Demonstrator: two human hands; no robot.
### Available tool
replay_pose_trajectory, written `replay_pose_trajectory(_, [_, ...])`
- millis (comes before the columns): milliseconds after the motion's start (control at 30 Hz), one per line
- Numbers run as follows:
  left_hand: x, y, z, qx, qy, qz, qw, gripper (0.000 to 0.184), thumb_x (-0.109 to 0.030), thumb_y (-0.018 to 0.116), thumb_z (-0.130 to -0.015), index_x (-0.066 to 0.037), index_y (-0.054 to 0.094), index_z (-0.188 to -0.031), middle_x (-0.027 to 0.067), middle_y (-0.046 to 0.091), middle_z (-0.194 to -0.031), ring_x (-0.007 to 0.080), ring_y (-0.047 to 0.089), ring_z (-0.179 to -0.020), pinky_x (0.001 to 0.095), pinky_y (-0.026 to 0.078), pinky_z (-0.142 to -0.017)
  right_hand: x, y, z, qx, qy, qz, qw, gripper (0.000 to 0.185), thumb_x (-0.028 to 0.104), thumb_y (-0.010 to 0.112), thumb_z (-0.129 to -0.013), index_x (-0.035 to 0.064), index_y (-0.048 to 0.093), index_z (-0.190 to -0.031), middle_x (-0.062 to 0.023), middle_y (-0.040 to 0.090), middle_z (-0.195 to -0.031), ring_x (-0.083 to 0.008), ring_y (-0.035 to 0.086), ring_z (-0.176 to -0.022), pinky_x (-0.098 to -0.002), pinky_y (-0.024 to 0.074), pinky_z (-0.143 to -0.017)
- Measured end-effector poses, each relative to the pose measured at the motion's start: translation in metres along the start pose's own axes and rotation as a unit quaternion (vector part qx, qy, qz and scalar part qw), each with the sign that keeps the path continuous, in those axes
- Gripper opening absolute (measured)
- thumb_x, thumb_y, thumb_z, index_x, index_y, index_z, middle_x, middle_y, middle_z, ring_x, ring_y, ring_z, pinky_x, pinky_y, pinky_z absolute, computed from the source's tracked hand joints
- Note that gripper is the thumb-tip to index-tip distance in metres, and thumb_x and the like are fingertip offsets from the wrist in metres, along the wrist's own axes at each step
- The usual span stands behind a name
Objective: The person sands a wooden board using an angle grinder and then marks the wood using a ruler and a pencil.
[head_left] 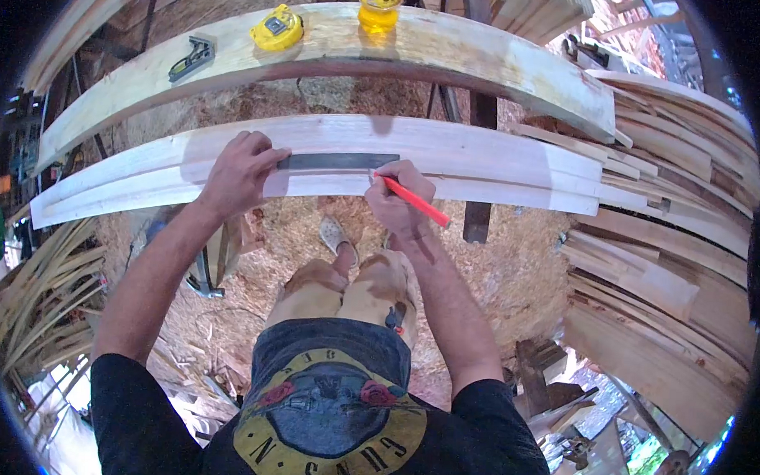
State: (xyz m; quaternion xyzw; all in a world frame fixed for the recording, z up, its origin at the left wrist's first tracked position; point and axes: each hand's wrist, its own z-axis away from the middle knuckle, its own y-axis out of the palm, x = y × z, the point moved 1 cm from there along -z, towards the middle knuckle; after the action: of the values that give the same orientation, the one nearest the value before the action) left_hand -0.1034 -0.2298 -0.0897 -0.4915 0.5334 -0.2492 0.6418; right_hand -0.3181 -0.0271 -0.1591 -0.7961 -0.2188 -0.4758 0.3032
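Observation:
A long pale board (475, 157) lies crosswise in front of me, with grooves or lines along its length. On it rests a dark flat ruler (341, 162). My left hand (244, 172) is closed at the ruler's left end, its fingers pressing there. Near the ruler's right end, my right hand (400, 200) is closed around a red pencil (419, 204), its tip at the board just under the ruler's lower edge.
Beyond, a thick beam (487, 61) carries a black metal tool (191, 58), a yellow tape measure (278, 29) and a bottle of yellow liquid (378, 11). Stacked boards (673, 248) stand right. A hammer (204, 283) hangs lower left. Shavings cover the floor (479, 274).

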Motion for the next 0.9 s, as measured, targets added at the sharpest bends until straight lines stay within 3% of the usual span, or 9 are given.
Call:
replay_pose_trajectory(133, [0.001, -0.001, 0.002, 0.023, -0.015, -0.006, 1.0, 0.042, 0.002, 0.075, -0.08, -0.01, 0.074, -0.12, 0.0122, 0.062, -0.105, 0.033, 0.061, -0.101, 0.0451, 0.052, -0.09, -0.006, 0.003, 0.003, -0.001, 0.007, -0.019, 1.0, 0.016, -0.003, 0.074, -0.079, 0.0056, 0.066, -0.09, -0.0044, 0.065, -0.07, -0.0093, 0.06, -0.056, -0.0265, 0.0495, -0.052])
replay_pose_trajectory(900, [0.001, 0.0, 0.003, -0.001, 0.0, 0.005, 1.0, 0.042, 0.004, 0.074, -0.079, -0.009, 0.073, -0.118, 0.0117, 0.061, -0.103, 0.0324, 0.059, -0.098, 0.0445, 0.051, -0.087, 0.001, 0.0, 0.0, 0.017, 0.005, 0.02, 1.0, 0.015, -0.001, 0.074, -0.082, 0.0062, 0.066, -0.092, -0.0044, 0.065, -0.071, -0.0094, 0.06, -0.058, -0.0271, 0.0506, -0.054])
